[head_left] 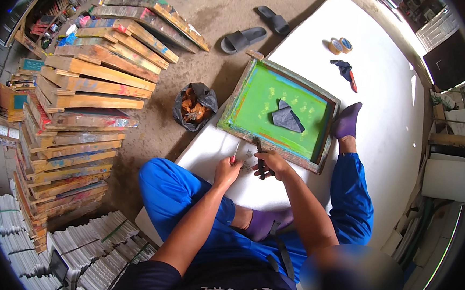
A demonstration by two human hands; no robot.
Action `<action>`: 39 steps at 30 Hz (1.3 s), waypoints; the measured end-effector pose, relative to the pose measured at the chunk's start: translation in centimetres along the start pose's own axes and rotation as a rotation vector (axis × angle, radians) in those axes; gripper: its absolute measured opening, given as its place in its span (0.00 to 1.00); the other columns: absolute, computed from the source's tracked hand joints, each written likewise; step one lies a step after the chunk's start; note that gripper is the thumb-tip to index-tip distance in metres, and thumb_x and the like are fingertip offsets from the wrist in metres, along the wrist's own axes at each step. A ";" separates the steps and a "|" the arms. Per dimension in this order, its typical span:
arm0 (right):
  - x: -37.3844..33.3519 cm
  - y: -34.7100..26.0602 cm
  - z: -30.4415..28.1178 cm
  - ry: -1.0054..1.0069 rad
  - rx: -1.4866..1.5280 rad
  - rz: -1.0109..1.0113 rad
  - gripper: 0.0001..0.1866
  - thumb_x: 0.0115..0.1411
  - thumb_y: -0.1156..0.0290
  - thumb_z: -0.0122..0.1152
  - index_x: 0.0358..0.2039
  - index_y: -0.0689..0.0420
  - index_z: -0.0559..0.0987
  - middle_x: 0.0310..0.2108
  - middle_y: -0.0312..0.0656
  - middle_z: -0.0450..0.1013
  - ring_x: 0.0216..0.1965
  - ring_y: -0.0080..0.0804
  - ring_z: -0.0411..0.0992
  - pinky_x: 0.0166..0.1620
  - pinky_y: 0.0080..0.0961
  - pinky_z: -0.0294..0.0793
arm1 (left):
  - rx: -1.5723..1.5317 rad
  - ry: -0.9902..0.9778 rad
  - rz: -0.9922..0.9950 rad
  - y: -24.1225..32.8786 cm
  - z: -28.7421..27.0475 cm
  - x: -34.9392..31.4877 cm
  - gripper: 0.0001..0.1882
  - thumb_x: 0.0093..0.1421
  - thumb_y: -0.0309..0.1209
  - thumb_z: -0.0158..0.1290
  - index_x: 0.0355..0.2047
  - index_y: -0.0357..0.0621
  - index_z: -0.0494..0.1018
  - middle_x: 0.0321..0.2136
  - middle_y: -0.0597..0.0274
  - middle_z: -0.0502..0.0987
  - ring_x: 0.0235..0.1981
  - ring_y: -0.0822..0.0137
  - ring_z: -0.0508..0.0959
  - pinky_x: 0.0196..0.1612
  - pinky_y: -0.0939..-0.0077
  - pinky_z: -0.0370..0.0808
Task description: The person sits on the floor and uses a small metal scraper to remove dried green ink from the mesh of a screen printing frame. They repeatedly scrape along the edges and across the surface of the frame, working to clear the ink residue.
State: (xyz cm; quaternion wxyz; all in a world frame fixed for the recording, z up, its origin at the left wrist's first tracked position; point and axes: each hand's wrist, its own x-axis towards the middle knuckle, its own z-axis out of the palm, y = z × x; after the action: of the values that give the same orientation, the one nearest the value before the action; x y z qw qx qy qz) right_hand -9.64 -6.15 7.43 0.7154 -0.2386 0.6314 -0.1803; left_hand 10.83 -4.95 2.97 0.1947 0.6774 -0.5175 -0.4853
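First: And there's the broad white surface (388, 150), with the wooden frame (325, 138) lying by its left edge, just beyond the person's hands.

Second: What a weathered piece! Grey-brown rails, stained and blotched, joined in a slightly skewed rectangle as this wide view bends it.

First: Inside sits the green panel (256, 117), bright as anything, blue showing along the far side, orange streaks by the left and near rails, and pale yellowish marks clustered across the middle!

Second: On top, right of centre, a rumpled dark grey cloth (287, 120), angular, one narrow end pointing to the far side.

First: To the hands now! The right hand (275, 165), close to the near rail, has its fingers wrapped loosely around a black tool (259, 148), long and plier-like, its head toward the frame. Does that head touch the wood? Impossible to tell from here.

Second: The left hand (227, 172), just left of it, is curled firmly round a red-handled tool (232, 159), a thin, pale shaft pointing to the far side.

First: And smallest of all, scattered between the hands: little dark bits (249, 152), too tiny to identify!
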 end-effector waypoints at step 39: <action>-0.5 2.8 1.4 0.447 -0.773 -0.269 0.22 0.60 0.53 0.56 0.38 0.63 0.81 0.32 0.60 0.79 0.39 0.59 0.78 0.44 0.48 0.76 | -0.467 -0.147 -0.166 1.1 -0.6 -0.6 0.18 0.62 0.43 0.60 0.28 0.38 0.75 0.17 0.64 0.73 0.10 0.74 0.68 0.11 0.77 0.63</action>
State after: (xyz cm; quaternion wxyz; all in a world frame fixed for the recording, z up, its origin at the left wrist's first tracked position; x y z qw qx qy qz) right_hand -8.43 -3.41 6.39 0.3905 -0.5229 0.7545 -0.0701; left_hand 10.77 -5.04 4.39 0.2669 0.6171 -0.3468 -0.6539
